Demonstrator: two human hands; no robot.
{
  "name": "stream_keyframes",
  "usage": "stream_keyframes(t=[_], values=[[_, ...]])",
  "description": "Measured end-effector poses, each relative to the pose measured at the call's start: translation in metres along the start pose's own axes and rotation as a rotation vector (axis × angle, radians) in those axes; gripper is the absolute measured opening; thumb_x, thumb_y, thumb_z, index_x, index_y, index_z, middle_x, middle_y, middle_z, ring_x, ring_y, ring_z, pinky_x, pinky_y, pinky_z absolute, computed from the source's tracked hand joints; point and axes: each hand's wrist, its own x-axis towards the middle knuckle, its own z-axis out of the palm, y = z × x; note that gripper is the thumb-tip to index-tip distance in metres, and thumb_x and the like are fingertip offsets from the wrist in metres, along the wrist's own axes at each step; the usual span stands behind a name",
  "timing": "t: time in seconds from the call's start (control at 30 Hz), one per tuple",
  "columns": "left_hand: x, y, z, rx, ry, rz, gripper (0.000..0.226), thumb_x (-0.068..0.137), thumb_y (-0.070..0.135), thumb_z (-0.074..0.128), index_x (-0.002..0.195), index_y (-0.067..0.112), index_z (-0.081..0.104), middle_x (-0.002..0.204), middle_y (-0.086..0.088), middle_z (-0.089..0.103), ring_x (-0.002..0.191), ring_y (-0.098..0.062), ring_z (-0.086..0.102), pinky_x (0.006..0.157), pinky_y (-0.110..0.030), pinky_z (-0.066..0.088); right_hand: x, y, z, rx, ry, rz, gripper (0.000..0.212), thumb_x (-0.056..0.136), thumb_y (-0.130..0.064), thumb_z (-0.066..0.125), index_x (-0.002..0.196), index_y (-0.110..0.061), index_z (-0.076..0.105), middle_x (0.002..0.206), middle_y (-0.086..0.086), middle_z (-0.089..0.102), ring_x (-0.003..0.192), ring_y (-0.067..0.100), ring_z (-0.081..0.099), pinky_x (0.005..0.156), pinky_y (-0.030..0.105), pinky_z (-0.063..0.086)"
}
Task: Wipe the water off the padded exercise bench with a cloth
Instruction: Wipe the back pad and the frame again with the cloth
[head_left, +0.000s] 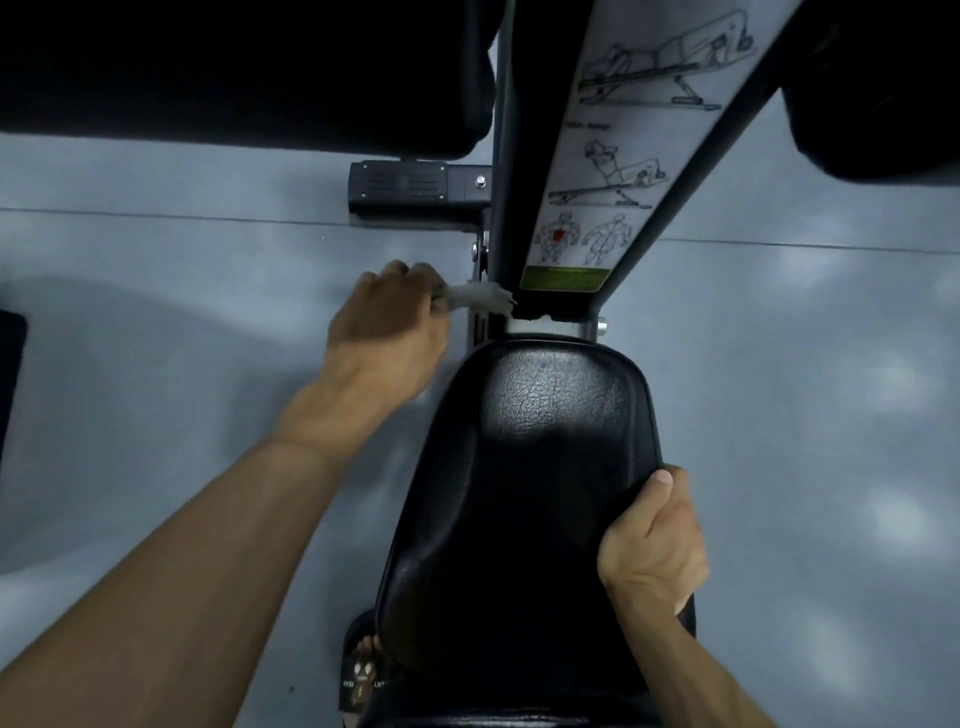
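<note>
I stand over the black padded seat (524, 467), which is my landmark for everything here. My left hand (387, 325) reaches past its far-left corner, fingers curled tight round a bunched grey cloth (480, 299). The loose end of the cloth pokes out toward the joint where the seat meets the dark frame upright (506, 156), so I judge I am working water out of that gap beyond the pad and not off the open top. Whether the cloth actually touches the metal there I cannot tell; it sits right at the edge of the joint.

My right hand (652, 540) clamps the seat's right rim, thumb lying on the top surface and the other fingers wrapped under the edge out of sight. I take that hold to be a brace, steadying me and the pad while the other arm stretches forward.

The seat's surface shows a dull sheen under the light; I cannot pick out drops on it. A white instruction sticker (639, 145) runs up the frame beyond the seat, and my sandalled foot (361, 670) shows on the grey floor (779, 389) at the seat's near-left side.
</note>
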Motion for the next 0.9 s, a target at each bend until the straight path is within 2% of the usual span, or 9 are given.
stream_keyframes(t=[0.07,0.13,0.3,0.47,0.63,0.73,0.8,0.9], values=[[0.006,0.004,-0.008,0.082,-0.137,-0.058,0.031,0.097,0.031,0.052,0.118,0.013,0.067,0.120,-0.013,0.062,0.112,-0.038,0.058,0.089,-0.044,0.048,0.000,0.000,0.001,-0.002,-0.003,-0.003,0.034,0.098,-0.044,0.012,0.088,-0.022,0.036,0.068,-0.012,0.039,0.067,0.028,0.040,0.070,0.039,0.030],[0.008,0.014,-0.010,0.052,-0.166,-0.109,0.030,0.091,0.032,0.057,0.111,0.014,0.071,0.118,-0.014,0.067,0.108,-0.039,0.061,0.085,-0.039,0.048,0.000,0.001,0.001,0.008,0.000,-0.004,0.034,0.098,-0.043,0.013,0.088,-0.021,0.036,0.068,-0.011,0.039,0.067,0.029,0.038,0.069,0.039,0.029],[0.007,0.048,0.010,-0.199,-0.058,-0.223,0.030,0.093,0.033,0.061,0.110,0.013,0.075,0.107,-0.016,0.073,0.102,-0.039,0.067,0.088,-0.038,0.055,0.002,0.002,0.001,0.022,0.000,-0.017,0.033,0.097,-0.045,0.012,0.092,-0.024,0.037,0.079,0.000,0.048,0.071,0.029,0.041,0.070,0.039,0.030],[-0.017,0.069,0.033,-0.270,0.077,-0.256,0.027,0.097,0.038,0.059,0.105,0.022,0.079,0.098,-0.010,0.076,0.095,-0.035,0.068,0.077,-0.036,0.051,0.001,0.001,0.001,0.022,-0.006,-0.014,0.029,0.097,-0.045,0.012,0.092,-0.027,0.035,0.081,0.004,0.052,0.071,0.030,0.044,0.070,0.040,0.031],[-0.031,0.083,0.047,-0.205,0.187,-0.137,0.035,0.103,0.037,0.047,0.110,0.017,0.075,0.106,-0.006,0.069,0.105,-0.025,0.057,0.081,-0.036,0.045,0.002,0.004,0.004,0.032,0.017,-0.032,0.037,0.097,-0.047,0.009,0.092,-0.024,0.037,0.081,0.005,0.055,0.071,0.032,0.049,0.069,0.040,0.034],[-0.036,0.086,0.053,-0.130,0.223,-0.064,0.035,0.103,0.032,0.044,0.116,0.013,0.071,0.111,-0.009,0.066,0.108,-0.024,0.053,0.083,-0.036,0.047,0.001,0.002,0.003,0.034,0.008,-0.018,0.033,0.097,-0.046,0.009,0.092,-0.027,0.036,0.080,0.003,0.055,0.071,0.030,0.048,0.070,0.040,0.034],[-0.037,0.083,0.056,-0.058,0.248,-0.020,0.029,0.103,0.025,0.048,0.113,0.011,0.071,0.106,-0.009,0.068,0.102,-0.025,0.056,0.078,-0.036,0.047,0.001,0.001,0.002,0.038,0.008,-0.020,0.030,0.097,-0.045,0.011,0.092,-0.029,0.035,0.081,0.003,0.054,0.072,0.029,0.046,0.070,0.040,0.033],[-0.032,0.079,0.053,0.098,0.214,0.035,0.010,0.093,0.016,0.067,0.096,0.015,0.076,0.081,-0.005,0.071,0.079,-0.023,0.064,0.058,-0.033,0.044,0.001,0.002,0.002,0.033,0.013,-0.028,0.030,0.098,-0.043,0.012,0.093,-0.026,0.036,0.080,0.001,0.051,0.072,0.029,0.045,0.069,0.039,0.031]])
